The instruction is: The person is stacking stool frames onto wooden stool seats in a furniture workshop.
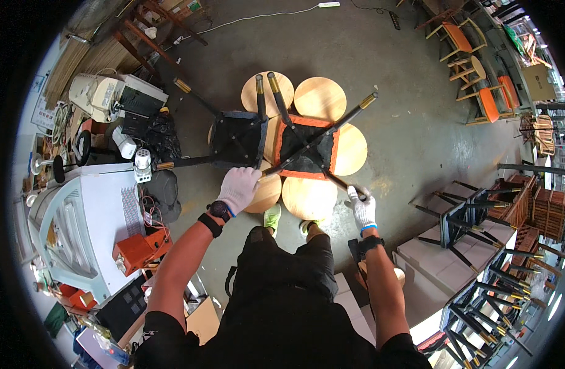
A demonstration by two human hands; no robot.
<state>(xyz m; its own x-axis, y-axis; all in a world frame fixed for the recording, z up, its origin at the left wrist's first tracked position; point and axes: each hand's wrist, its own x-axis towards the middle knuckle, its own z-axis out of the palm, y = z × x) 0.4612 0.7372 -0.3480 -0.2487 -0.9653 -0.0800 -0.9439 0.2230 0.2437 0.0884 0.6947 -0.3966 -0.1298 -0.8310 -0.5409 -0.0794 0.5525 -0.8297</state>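
Note:
Both of my hands wear white gloves. An upturned stool (307, 146) with an orange-edged seat, black underside and dark splayed legs with brass-coloured tips lies over several round wooden discs (320, 99). My left hand (239, 190) is closed around the end of its near-left leg. The end of its near-right leg is in my right hand (362, 208), fingers wrapped round it. Beside it on the left is a second upturned stool (238, 140), dark all over, with brass-tipped legs pointing outward. What holds the discs up is mostly hidden beneath them.
On the left stand a white table (104, 227), an orange-red machine (142, 251) and a beige machine (97, 97). Black stools (464, 215) lie legs-up on white boxes at the right. Orange-seated chairs (458, 37) line the far right. A white cable (252, 19) crosses the floor ahead.

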